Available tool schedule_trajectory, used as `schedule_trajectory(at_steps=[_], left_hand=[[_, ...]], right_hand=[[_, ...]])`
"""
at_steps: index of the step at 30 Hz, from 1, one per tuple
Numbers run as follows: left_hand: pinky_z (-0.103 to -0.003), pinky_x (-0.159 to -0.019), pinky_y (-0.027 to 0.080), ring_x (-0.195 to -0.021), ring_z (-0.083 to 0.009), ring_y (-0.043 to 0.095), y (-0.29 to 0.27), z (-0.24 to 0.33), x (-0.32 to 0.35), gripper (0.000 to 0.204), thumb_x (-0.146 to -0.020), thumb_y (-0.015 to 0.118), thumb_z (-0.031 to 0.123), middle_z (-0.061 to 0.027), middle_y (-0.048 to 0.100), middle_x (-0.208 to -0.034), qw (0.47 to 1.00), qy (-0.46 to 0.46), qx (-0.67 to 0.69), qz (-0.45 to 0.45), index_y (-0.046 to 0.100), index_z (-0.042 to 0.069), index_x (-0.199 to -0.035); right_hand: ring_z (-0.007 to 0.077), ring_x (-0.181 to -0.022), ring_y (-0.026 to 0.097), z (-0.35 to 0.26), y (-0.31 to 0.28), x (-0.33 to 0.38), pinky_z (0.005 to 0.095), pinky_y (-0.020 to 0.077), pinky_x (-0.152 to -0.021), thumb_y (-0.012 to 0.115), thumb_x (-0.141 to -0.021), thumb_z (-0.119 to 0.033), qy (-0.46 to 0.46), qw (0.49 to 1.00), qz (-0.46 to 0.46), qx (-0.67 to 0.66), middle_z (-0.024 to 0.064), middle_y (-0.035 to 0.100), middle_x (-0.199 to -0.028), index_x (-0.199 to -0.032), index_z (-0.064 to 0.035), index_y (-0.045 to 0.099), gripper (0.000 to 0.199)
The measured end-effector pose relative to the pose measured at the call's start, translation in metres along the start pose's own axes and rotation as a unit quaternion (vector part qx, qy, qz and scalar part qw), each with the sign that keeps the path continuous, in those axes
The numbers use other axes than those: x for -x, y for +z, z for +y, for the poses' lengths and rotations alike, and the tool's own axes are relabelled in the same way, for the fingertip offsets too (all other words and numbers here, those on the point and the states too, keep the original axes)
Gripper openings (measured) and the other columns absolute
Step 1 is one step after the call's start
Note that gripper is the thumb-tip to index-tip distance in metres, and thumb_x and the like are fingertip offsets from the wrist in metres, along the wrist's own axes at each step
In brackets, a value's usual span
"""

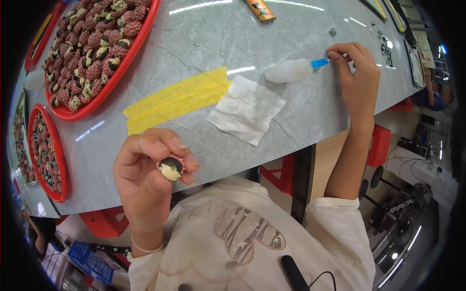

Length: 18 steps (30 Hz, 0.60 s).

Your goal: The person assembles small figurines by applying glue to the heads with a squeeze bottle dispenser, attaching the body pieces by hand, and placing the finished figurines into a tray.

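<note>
Between the thumb and fingers of my left hand [150, 167] is a small figurine [171, 168] with a cream face, black hair and a pink ridged body. My right hand [359, 72] is over the table at the right, its thumb and forefinger brought together at the thin needle of a blue dispensing tip [319, 63]. Whether they grip the needle or some tiny piece cannot be made out. That tip belongs to a whitish squeeze bottle [289, 71] lying on its side. Left of the bottle lies a creased white cloth [247, 109].
Yellow tape strips [177, 99] are stuck on the grey marbled table [194, 43]. A large red tray [141, 53] of similar figurines stands at the left, with a smaller red tray [62, 179] nearer. An orange packet [261, 10] and small dark pieces [386, 51] lie farther back.
</note>
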<state>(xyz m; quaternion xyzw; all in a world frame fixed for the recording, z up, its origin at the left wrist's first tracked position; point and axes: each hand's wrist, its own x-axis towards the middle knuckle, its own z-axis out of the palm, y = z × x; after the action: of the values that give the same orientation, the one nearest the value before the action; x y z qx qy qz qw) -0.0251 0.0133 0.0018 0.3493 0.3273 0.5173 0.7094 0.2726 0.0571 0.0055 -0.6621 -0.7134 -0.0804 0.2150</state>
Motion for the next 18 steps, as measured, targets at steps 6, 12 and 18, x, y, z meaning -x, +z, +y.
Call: schedule_trajectory(at_steps=[6,12,18], left_hand=[[-0.021,-0.050,0.046,-0.067,-0.0176,0.054,-0.003,-0.001,0.000,0.030,-0.070,0.062,0.021,-0.0127,0.048,-0.083,1.000,-0.001,0.004,0.018,0.045,0.002,-0.084],[-0.021,-0.051,0.047,-0.067,-0.0175,0.054,-0.001,-0.001,-0.002,0.030,-0.070,0.062,0.022,-0.0123,0.047,-0.083,1.000,-0.011,-0.006,0.009,0.044,0.002,-0.083],[-0.021,-0.051,0.047,-0.067,-0.0175,0.054,0.000,-0.001,-0.001,0.031,-0.071,0.061,0.023,-0.0129,0.047,-0.083,1.000,-0.013,-0.007,0.006,0.044,0.001,-0.084]], right_hand=[[0.0075,-0.064,0.048,-0.015,-0.015,0.010,0.0190,0.0365,-0.057,0.052,-0.075,-0.005,0.200,0.904,-0.031,-0.376,0.0021,0.054,-0.072,-0.079,0.0016,0.055,0.009],[0.0083,-0.069,0.051,-0.015,-0.008,0.030,0.0189,0.0387,-0.062,0.051,-0.074,0.002,0.198,0.927,-0.091,-0.306,0.0044,0.055,-0.077,-0.085,0.0032,0.054,0.012],[0.0116,-0.075,0.053,-0.014,-0.011,0.035,0.0214,0.0411,-0.071,0.052,-0.071,0.005,0.179,0.917,-0.091,-0.346,0.0068,0.055,-0.082,-0.085,0.0050,0.054,0.014]])
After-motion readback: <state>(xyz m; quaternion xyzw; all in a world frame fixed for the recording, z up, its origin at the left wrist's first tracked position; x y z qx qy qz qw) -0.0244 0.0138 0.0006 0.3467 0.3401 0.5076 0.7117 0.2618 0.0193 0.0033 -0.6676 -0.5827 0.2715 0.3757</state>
